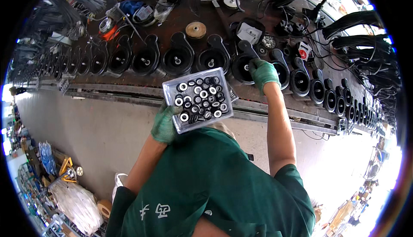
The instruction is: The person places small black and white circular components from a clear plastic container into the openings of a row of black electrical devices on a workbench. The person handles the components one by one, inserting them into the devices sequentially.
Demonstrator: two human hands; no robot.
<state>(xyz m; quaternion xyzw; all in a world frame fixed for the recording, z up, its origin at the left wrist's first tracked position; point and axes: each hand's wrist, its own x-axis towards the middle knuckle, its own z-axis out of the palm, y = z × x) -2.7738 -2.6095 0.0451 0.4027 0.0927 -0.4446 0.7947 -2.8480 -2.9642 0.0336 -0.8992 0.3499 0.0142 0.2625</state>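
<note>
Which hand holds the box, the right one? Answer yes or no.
No: the left hand holds the box, while the right hand is at a black housing.

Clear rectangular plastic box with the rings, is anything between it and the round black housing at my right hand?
Nothing visible stands between the clear rectangular plastic box and the round black housing; your green-gloved right hand covers part of the housing's right side.
</note>
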